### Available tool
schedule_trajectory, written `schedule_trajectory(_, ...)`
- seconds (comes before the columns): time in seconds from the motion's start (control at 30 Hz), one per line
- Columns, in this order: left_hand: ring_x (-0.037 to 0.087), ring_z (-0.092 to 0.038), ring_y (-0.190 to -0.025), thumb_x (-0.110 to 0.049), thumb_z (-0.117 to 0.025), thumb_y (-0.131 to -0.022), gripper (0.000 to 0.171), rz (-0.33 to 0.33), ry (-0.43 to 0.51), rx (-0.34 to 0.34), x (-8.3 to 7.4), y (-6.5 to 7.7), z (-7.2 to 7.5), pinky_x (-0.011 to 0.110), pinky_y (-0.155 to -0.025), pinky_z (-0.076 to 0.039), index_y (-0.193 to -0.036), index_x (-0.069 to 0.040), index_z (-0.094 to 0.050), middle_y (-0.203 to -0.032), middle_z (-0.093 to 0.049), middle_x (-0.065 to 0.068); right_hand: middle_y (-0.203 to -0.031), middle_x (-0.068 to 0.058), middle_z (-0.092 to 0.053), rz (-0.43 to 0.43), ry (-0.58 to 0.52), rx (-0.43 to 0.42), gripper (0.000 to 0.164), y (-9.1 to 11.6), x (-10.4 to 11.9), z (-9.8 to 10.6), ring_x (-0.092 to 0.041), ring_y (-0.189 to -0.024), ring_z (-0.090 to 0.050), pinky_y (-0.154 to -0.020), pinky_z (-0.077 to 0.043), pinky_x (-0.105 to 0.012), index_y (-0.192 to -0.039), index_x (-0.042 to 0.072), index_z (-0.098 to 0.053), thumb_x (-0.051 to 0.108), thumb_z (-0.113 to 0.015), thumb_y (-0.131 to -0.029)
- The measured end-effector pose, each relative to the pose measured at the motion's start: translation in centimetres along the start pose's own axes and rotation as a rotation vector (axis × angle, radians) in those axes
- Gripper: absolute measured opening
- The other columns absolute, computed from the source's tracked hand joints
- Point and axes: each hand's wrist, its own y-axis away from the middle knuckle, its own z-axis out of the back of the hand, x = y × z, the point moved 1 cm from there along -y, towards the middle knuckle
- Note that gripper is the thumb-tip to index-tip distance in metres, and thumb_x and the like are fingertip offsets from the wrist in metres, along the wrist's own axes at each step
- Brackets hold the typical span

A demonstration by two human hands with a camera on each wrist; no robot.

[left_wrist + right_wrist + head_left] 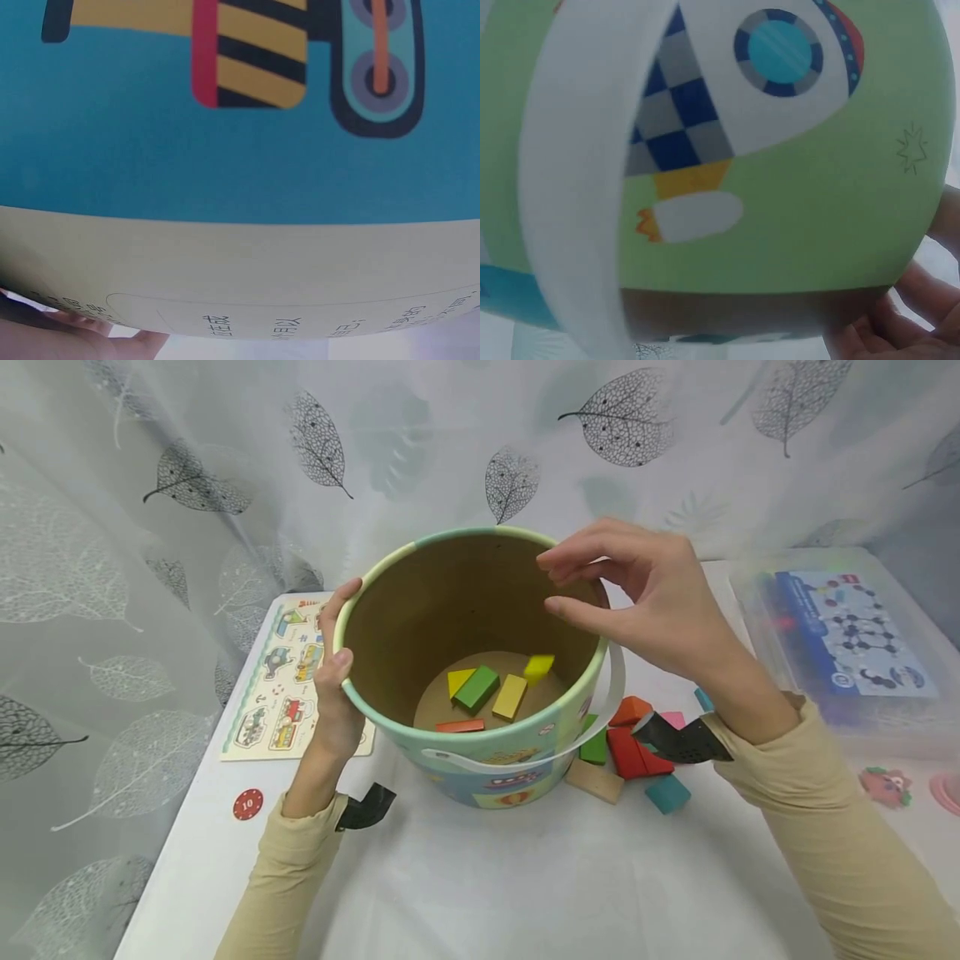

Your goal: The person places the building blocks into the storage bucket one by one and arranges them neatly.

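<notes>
A tall printed bucket (465,743) stands on the white table with its mouth toward me. My left hand (337,677) grips its rim at the left, thumb on the near side; fingers (60,341) show below the bucket wall in the left wrist view. Over the right rim hovers my right hand (630,581), its thumb and fingers apart with nothing between them. Below it, inside the bucket, a yellow block (538,668) is blurred. A green block (477,689), another yellow block (510,697), a yellow triangle (458,680) and a red block (461,726) lie on the bottom.
Right of the bucket lie several loose blocks, among them a red one (626,753), a plain wooden one (595,781) and a blue one (668,794). A picture board (255,760), a red chip (247,804) and a clear plastic box (825,718) flank it. The bucket's white handle (495,768) hangs forward.
</notes>
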Motion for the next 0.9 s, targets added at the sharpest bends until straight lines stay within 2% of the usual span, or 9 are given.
schedule_trajectory(0.13,0.038,-0.032,-0.137,-0.052,-0.045,-0.085,0.079,-0.005,-0.002,0.006,-0.1,0.0,0.0,0.047,-0.108,-0.033,-0.153,-0.018,-0.021,-0.151,-0.032,0.016,-0.103,-0.012,-0.068,0.022,-0.048,-0.025,0.038,0.6,0.1,0.8,-0.022,-0.095,-0.065,-0.09,-0.053,-0.023,-0.108,-0.008,-0.069,-0.018,-0.073,-0.072)
schedule_trajectory(0.23,0.038,-0.032,-0.137,-0.052,-0.045,-0.085,0.08,-0.005,-0.009,0.011,0.0,0.0,0.2,0.048,-0.108,-0.033,-0.153,-0.018,-0.02,-0.152,-0.031,0.016,-0.107,-0.016,-0.067,0.022,-0.094,-0.08,0.039,1.5,0.1,2.0,-0.026,-0.098,-0.064,-0.093,-0.052,-0.025,-0.11,-0.01,-0.068,-0.019,-0.071,-0.073)
schedule_trajectory(0.43,0.037,-0.031,-0.138,-0.053,-0.045,-0.085,0.081,0.003,-0.019,0.016,0.7,0.0,0.9,0.049,-0.109,-0.033,-0.153,-0.02,-0.019,-0.152,-0.031,0.015,-0.109,-0.018,-0.067,-0.055,-0.131,-0.18,0.038,4.3,-1.1,5.0,-0.026,-0.102,-0.063,-0.095,-0.05,-0.023,-0.112,-0.015,-0.064,-0.021,-0.068,-0.074)
schedule_trajectory(0.53,0.038,-0.032,-0.138,-0.053,-0.045,-0.085,0.08,0.005,0.001,0.01,0.6,0.0,0.9,0.048,-0.108,-0.034,-0.153,-0.019,-0.02,-0.152,-0.031,0.016,-0.108,-0.008,-0.069,-0.171,0.021,-0.202,0.038,6.2,-3.1,6.7,-0.017,-0.1,-0.064,-0.093,-0.049,-0.016,-0.113,-0.01,-0.067,-0.017,-0.07,-0.075)
schedule_trajectory(0.67,0.038,-0.032,-0.137,-0.052,-0.046,-0.085,0.08,0.006,0.016,0.006,0.2,0.1,0.6,0.048,-0.107,-0.034,-0.153,-0.019,-0.02,-0.152,-0.031,0.016,-0.107,0.015,-0.069,-0.416,0.281,-0.167,0.038,9.6,-6.7,8.3,0.001,-0.097,-0.064,-0.085,-0.046,-0.005,-0.118,0.003,-0.068,-0.001,-0.074,-0.081)
schedule_trajectory(0.77,0.037,-0.032,-0.137,-0.052,-0.046,-0.085,0.08,0.008,0.015,0.005,-0.1,0.2,0.3,0.048,-0.107,-0.034,-0.153,-0.019,-0.02,-0.152,-0.031,0.016,-0.104,0.029,-0.065,-0.577,0.336,-0.111,0.039,12.4,-9.5,9.1,0.012,-0.096,-0.061,-0.079,-0.043,-0.002,-0.121,0.005,-0.066,0.011,-0.075,-0.083)
schedule_trajectory(0.83,0.037,-0.033,-0.137,-0.052,-0.046,-0.085,0.08,0.012,0.016,0.005,0.0,0.2,0.3,0.048,-0.107,-0.034,-0.153,-0.019,-0.02,-0.152,-0.031,0.016,-0.102,0.035,-0.061,-0.639,0.376,-0.066,0.041,14.0,-10.9,9.5,0.018,-0.095,-0.056,-0.077,-0.041,-0.001,-0.122,0.004,-0.066,0.016,-0.076,-0.084)
schedule_trajectory(0.9,0.038,-0.034,-0.137,-0.052,-0.046,-0.084,0.08,0.013,0.016,0.005,0.2,0.1,0.3,0.049,-0.107,-0.035,-0.153,-0.019,-0.021,-0.151,-0.032,0.016,-0.101,0.037,-0.058,-0.66,0.399,-0.031,0.042,15.3,-11.9,9.8,0.022,-0.094,-0.053,-0.077,-0.04,-0.001,-0.121,0.002,-0.065,0.016,-0.076,-0.084)
